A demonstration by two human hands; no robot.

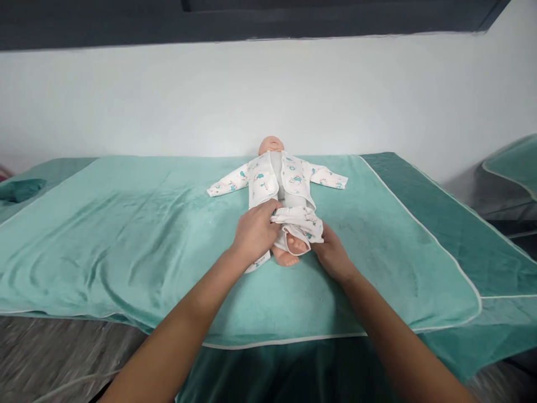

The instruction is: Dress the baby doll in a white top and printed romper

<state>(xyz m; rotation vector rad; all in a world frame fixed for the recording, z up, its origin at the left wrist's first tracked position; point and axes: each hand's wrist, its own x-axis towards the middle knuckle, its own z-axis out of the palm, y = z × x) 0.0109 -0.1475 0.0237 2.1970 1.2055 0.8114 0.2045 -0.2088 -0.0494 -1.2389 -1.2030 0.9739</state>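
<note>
A baby doll [272, 144] lies on its back, its head towards the wall and its feet towards me. It wears a white printed jacket [260, 178], open down the front, with both sleeves spread sideways. White printed baby pants [298, 219] are bunched around the doll's lower legs; one foot shows inside a leg opening and the other foot [286, 257] sticks out beside it. My left hand [257, 230] pinches the pants at their left edge. My right hand [332, 252] grips the fabric at the right, its fingertips partly hidden behind the cloth.
A green velvety blanket [168, 235] with white piping covers the bed, wrinkled at the left. A dark green cushion-like item [20, 190] lies at the far left. Behind stands a white wall [168, 101]; grey floor [62, 352] shows at the lower left.
</note>
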